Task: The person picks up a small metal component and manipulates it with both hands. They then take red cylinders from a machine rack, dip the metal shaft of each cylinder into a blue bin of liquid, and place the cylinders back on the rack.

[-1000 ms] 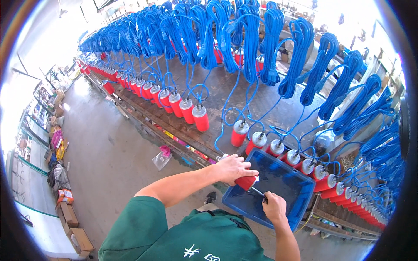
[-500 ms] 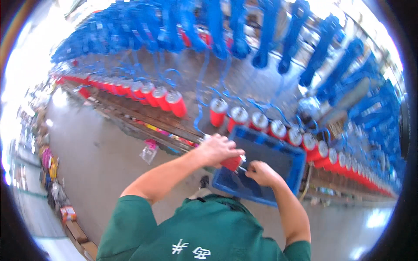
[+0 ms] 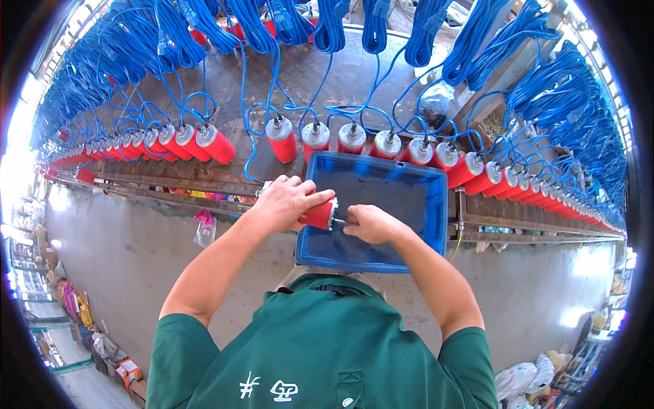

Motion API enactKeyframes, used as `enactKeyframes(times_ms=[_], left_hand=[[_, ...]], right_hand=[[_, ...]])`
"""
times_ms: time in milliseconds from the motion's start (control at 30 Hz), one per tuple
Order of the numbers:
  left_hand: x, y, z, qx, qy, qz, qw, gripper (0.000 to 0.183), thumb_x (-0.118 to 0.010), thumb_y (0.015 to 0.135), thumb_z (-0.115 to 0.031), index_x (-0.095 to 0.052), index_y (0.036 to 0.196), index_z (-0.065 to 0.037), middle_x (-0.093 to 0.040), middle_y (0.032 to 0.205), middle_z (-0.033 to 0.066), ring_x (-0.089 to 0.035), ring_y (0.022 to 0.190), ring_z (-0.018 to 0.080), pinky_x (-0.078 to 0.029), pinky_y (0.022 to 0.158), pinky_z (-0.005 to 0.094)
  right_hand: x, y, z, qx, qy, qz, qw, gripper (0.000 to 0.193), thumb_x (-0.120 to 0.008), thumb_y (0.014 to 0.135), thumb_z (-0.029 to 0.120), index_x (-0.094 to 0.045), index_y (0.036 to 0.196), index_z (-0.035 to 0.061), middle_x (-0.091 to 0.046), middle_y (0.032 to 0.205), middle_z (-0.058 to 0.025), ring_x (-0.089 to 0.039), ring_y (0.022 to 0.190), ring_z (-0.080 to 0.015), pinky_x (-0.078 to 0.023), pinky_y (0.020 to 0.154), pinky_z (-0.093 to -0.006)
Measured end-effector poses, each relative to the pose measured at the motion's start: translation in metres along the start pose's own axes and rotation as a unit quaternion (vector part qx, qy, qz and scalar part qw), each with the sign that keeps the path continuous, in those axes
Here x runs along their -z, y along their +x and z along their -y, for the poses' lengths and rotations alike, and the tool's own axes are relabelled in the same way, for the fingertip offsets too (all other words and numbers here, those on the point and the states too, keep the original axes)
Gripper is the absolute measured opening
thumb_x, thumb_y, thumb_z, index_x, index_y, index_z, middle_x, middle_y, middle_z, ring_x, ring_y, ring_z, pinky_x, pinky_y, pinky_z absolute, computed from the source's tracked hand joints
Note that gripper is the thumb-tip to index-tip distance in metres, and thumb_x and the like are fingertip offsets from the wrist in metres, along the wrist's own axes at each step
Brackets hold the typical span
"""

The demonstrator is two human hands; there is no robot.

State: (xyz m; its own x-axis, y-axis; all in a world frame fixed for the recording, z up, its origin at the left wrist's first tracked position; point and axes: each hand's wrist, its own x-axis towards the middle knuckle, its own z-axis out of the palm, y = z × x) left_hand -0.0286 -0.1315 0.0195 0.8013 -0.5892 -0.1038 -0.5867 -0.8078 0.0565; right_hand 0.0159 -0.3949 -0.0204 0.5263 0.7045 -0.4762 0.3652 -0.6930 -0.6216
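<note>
My left hand (image 3: 285, 203) is wrapped around a red cylindrical motor (image 3: 317, 216), held tilted on its side above the left part of a blue plastic tub (image 3: 439, 211). The motor's metal end faces right, and a thin metal shaft (image 3: 338, 220) sticks out of it. My right hand (image 3: 371, 223) is closed, its fingertips pinching at the tip of that shaft; whether they hold anything else is hidden. A blue cable (image 3: 249, 160) runs from behind my left hand up onto the bench.
Red motors (image 3: 281, 140) with metal tops and blue cables stand in a long row along the edge of the dark workbench (image 3: 218, 68). Coiled blue cables (image 3: 330, 26) hang above it. A clear bag (image 3: 205, 230) hangs by the bench's front; white bags (image 3: 521, 382) lie at lower right.
The view has turned and steadied, so the bench now lies level. Both hands stay at the motor, left around its body and right at its shaft end.
</note>
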Motion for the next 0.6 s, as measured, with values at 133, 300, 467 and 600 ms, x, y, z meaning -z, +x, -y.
enactKeyframes(times_ms=[133,300,467,600], left_hand=[[0.001,-0.001,0.001,0.004,0.001,0.003,1.000,0.100,-0.093,0.063,-0.032,-0.051,0.153,-0.028,-0.064,0.118,0.0020,-0.065,0.110,0.0258,-0.052,0.094,0.0420],[0.000,0.000,0.000,0.005,0.001,0.004,1.000,0.100,-0.094,0.062,-0.032,-0.051,0.153,-0.029,-0.064,0.119,0.0019,-0.065,0.110,0.0256,-0.052,0.094,0.0419],[0.001,0.000,0.000,0.003,0.001,0.006,1.000,0.100,-0.093,0.062,-0.032,-0.051,0.153,-0.029,-0.064,0.119,0.0014,-0.065,0.110,0.0253,-0.053,0.095,0.0416],[0.000,0.000,0.000,0.006,0.000,0.010,1.000,0.100,-0.093,0.063,-0.032,-0.051,0.153,-0.029,-0.064,0.119,0.0014,-0.065,0.111,0.0250,-0.053,0.095,0.0415]], right_hand=[[-0.001,-0.001,0.009,-0.029,0.012,-0.018,0.999,0.038,-0.067,0.098,0.031,-0.069,0.116,-0.0023,-0.074,0.111,-0.0251,-0.069,0.108,-0.0412,-0.054,0.095,-0.0472],[-0.002,0.005,-0.002,-0.041,0.023,0.004,0.999,0.037,-0.072,0.094,0.032,-0.071,0.113,0.0000,-0.074,0.111,-0.0233,-0.069,0.107,-0.0416,-0.054,0.094,-0.0484],[0.005,-0.002,0.010,-0.023,-0.032,-0.037,0.999,0.032,-0.073,0.094,0.029,-0.068,0.109,0.0005,-0.074,0.109,-0.0225,-0.069,0.108,-0.0413,-0.054,0.093,-0.0483],[-0.007,-0.005,-0.006,-0.018,-0.010,-0.097,0.995,0.032,-0.074,0.094,0.025,-0.063,0.111,0.0008,-0.073,0.109,-0.0230,-0.068,0.108,-0.0419,-0.054,0.092,-0.0474]])
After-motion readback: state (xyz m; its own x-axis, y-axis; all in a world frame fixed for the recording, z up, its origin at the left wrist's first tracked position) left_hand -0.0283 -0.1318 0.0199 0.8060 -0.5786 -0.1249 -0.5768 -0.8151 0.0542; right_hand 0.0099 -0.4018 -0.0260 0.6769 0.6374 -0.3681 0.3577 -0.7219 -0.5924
